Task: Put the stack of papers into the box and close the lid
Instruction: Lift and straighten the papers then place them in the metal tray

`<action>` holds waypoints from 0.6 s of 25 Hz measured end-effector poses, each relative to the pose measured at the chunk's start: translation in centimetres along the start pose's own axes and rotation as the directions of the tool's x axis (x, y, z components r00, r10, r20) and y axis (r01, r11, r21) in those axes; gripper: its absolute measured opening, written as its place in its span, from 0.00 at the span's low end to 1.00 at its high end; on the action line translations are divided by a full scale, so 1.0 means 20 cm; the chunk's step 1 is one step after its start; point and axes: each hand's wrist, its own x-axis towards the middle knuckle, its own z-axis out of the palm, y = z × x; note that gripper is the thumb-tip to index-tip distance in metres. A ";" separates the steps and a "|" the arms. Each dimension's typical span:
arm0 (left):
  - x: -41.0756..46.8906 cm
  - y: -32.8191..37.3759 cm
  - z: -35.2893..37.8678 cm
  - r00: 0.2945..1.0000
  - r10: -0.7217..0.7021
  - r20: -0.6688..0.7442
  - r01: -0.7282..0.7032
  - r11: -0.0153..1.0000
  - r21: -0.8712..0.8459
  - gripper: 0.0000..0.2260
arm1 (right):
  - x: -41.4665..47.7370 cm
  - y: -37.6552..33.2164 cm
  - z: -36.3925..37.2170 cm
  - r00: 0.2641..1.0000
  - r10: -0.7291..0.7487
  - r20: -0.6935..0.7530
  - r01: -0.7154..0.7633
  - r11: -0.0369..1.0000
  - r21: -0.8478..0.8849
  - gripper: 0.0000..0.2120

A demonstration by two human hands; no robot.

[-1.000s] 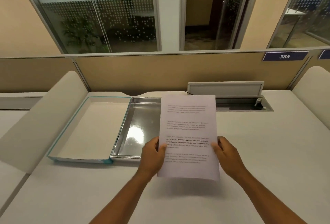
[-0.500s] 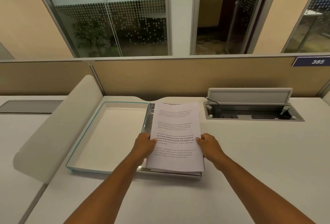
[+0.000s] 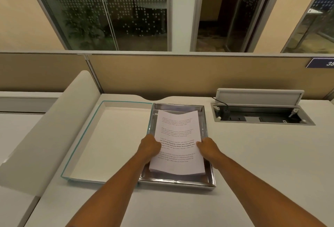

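- The stack of papers (image 3: pixel 178 143) sits inside the silver box (image 3: pixel 209 179), held between both hands at about its middle, its far end curling upward.
- The left hand (image 3: pixel 149 146) is curled onto the stack's left edge, thumb on the top sheet; the fingers go under the paper (hidden from view).
- The right hand (image 3: pixel 207 148) pinches the right edge in the same way, thumb tip on the printed page.
- The stack's near end lies low against the box floor, just inside the near wall; narrow strips of shiny floor show along both long sides and at the far end.
- The lid (image 3: pixel 86 138), white inside with a teal rim, lies open flat on the table (image 3: pixel 262 163), touching the box's left wall.
- To the right of the box the table is bare up to an open cable hatch (image 3: pixel 260 116), well apart from the hands.
- A low beige partition (image 3: pixel 180 74) runs along the table's far edge.
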 end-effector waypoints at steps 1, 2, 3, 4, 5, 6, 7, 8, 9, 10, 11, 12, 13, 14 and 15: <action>0.00 0.01 0.00 1.000 0.014 0.001 -0.014 1.000 0.014 0.16 | 0.01 -0.01 0.00 1.000 -0.001 -0.012 0.001 1.000 -0.004 0.14; -0.01 0.02 -0.01 1.000 0.023 -0.001 -0.023 0.999 0.034 0.16 | 0.01 -0.01 -0.01 1.000 -0.005 -0.029 0.004 1.000 -0.015 0.14; -0.01 0.02 -0.01 0.999 0.029 -0.013 -0.028 0.998 0.059 0.16 | 0.02 -0.02 -0.01 0.999 -0.012 -0.041 0.011 0.999 -0.032 0.13; -0.01 0.03 -0.01 0.999 0.037 -0.023 -0.035 0.996 0.081 0.16 | 0.02 -0.03 0.00 0.999 -0.024 -0.045 0.022 0.999 -0.048 0.13; -0.02 0.03 -0.01 0.999 0.041 -0.026 -0.038 0.995 0.096 0.16 | 0.02 -0.03 0.00 0.998 -0.035 -0.044 0.033 0.998 -0.056 0.14; -0.02 0.03 -0.01 0.999 0.048 -0.026 -0.044 0.993 0.113 0.16 | 0.02 -0.03 0.01 0.998 -0.043 -0.042 0.041 0.998 -0.053 0.15; -0.03 0.03 -0.02 0.998 0.051 -0.022 -0.048 0.990 0.136 0.16 | 0.01 -0.04 0.01 0.998 -0.046 -0.040 0.045 0.998 -0.041 0.17; -0.05 0.03 -0.02 0.998 0.055 -0.017 -0.051 0.986 0.159 0.16 | 0.00 -0.04 0.01 0.998 -0.050 -0.041 0.049 0.998 -0.032 0.18; -0.07 0.03 -0.02 0.998 0.055 -0.013 -0.052 0.982 0.180 0.17 | -0.01 -0.04 0.02 0.998 -0.055 -0.043 0.053 0.998 -0.036 0.20; -0.09 0.03 -0.02 0.998 0.061 -0.014 -0.057 0.978 0.199 0.17 | -0.03 -0.04 0.02 0.997 -0.063 -0.048 0.061 0.997 -0.052 0.20; -0.11 0.03 -0.02 0.998 0.069 -0.016 -0.064 0.974 0.218 0.17 | -0.04 -0.04 0.02 0.996 -0.074 -0.054 0.070 0.995 -0.076 0.21; -0.13 0.03 -0.02 0.997 0.078 -0.016 -0.072 0.968 0.241 0.17 | -0.06 -0.05 0.02 0.994 -0.091 -0.063 0.084 0.991 -0.103 0.22; -0.15 0.03 -0.02 0.996 0.085 -0.014 -0.078 0.961 0.266 0.17 | -0.08 -0.06 0.03 0.991 -0.114 -0.076 0.103 0.986 -0.131 0.23; -0.18 0.03 -0.03 0.996 0.090 -0.013 -0.083 0.954 0.288 0.17 | -0.11 -0.07 0.03 0.986 -0.144 -0.087 0.129 0.979 -0.155 0.23; -0.21 0.03 -0.03 0.996 0.093 -0.014 -0.084 0.950 0.302 0.17 | -0.14 -0.07 0.03 0.979 -0.180 -0.092 0.162 0.971 -0.173 0.24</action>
